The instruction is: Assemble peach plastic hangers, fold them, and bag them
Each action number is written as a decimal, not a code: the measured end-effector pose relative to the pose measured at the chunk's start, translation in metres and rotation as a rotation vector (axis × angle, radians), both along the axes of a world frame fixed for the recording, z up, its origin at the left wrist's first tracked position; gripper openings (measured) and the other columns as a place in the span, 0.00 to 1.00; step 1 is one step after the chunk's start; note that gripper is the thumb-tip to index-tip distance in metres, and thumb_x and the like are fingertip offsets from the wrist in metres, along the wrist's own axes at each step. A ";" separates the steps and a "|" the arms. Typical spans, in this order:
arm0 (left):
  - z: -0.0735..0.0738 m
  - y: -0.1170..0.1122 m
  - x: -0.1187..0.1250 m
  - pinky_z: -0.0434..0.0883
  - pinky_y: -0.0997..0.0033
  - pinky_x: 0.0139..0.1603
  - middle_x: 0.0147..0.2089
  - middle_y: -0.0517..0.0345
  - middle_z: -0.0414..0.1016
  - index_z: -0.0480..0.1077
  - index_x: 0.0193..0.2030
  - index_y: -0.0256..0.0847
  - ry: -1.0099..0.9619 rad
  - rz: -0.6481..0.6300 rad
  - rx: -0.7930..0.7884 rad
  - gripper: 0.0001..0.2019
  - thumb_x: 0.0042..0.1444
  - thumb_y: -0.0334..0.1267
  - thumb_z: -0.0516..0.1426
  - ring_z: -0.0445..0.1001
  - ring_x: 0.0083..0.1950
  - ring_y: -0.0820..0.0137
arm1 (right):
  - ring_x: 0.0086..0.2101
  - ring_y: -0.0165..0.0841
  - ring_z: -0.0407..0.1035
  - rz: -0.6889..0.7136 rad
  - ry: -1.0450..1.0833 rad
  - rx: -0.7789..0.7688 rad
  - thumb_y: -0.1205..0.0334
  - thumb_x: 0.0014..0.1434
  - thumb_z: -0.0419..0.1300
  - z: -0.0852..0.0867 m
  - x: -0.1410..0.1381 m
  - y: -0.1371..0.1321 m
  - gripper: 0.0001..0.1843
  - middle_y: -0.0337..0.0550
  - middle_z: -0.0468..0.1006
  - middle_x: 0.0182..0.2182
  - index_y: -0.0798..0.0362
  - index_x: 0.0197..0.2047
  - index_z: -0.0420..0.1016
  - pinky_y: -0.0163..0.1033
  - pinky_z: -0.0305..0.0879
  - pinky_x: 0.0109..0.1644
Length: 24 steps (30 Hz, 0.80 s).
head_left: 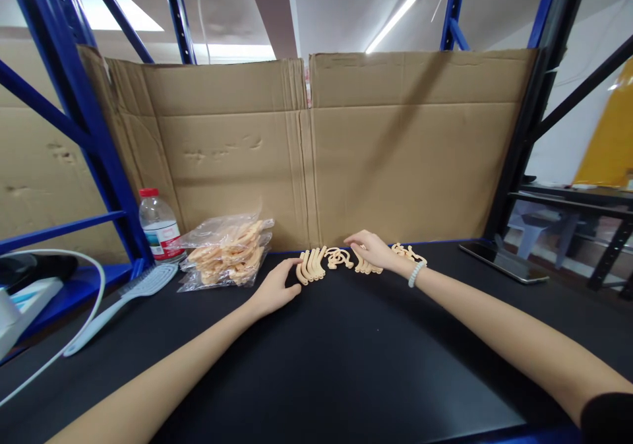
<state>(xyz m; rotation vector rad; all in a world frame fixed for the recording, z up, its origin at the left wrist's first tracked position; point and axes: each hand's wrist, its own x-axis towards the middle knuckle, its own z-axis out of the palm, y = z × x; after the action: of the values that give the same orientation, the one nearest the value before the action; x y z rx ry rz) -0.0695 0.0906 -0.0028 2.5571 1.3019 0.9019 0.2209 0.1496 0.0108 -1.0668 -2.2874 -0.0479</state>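
Note:
My left hand [277,289] rests at the left end of a row of beige curved sticks [311,266], thumb and forefinger apart. Its forefinger tip reaches the outermost stick; whether it touches cannot be made out. A loose heap of similar curved pieces [339,257] lies just right of that row. Over a second row of beige curved sticks [366,267] hovers my right hand [372,250], its fingers stretched out to the left and partly covering the pieces. Another loose heap of beige pieces [409,253] shows behind my right wrist, which wears a beaded bracelet.
Clear plastic bags of beige pieces [227,253] lie left of my left hand. Beyond stand a red-capped bottle [161,226] and a pale hairbrush [148,282]. A phone [503,261] lies at the right. Cardboard [420,147] walls off the back of the black table [336,365].

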 end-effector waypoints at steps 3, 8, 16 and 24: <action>0.001 0.001 -0.004 0.65 0.55 0.60 0.58 0.48 0.71 0.64 0.55 0.39 0.007 -0.015 -0.020 0.23 0.50 0.33 0.55 0.69 0.58 0.59 | 0.40 0.37 0.73 0.007 -0.033 -0.056 0.63 0.60 0.53 0.008 0.010 0.001 0.14 0.46 0.80 0.39 0.54 0.43 0.78 0.42 0.66 0.47; -0.001 0.000 -0.002 0.66 0.54 0.58 0.56 0.47 0.72 0.66 0.54 0.39 0.018 -0.020 -0.019 0.20 0.54 0.40 0.56 0.71 0.57 0.58 | 0.29 0.32 0.72 0.030 -0.120 -0.138 0.57 0.53 0.62 0.007 0.005 -0.003 0.11 0.40 0.80 0.30 0.51 0.38 0.80 0.34 0.64 0.34; -0.002 0.003 -0.001 0.69 0.61 0.54 0.46 0.56 0.78 0.70 0.42 0.42 0.001 -0.058 0.016 0.08 0.56 0.38 0.55 0.75 0.49 0.63 | 0.33 0.37 0.73 -0.053 -0.100 -0.120 0.61 0.52 0.62 0.001 -0.013 -0.008 0.06 0.40 0.81 0.29 0.48 0.32 0.81 0.39 0.61 0.40; 0.001 0.003 -0.002 0.69 0.62 0.53 0.42 0.55 0.76 0.70 0.36 0.42 0.017 -0.100 0.056 0.04 0.57 0.36 0.55 0.74 0.47 0.64 | 0.31 0.35 0.72 -0.054 0.229 -0.216 0.61 0.55 0.59 0.005 -0.013 0.006 0.09 0.43 0.81 0.29 0.53 0.32 0.80 0.38 0.65 0.38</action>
<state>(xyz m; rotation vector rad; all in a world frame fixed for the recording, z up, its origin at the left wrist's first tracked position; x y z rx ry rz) -0.0711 0.0935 -0.0018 2.6508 1.1568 0.9116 0.2075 0.1556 0.0154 -1.1770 -2.0903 0.2911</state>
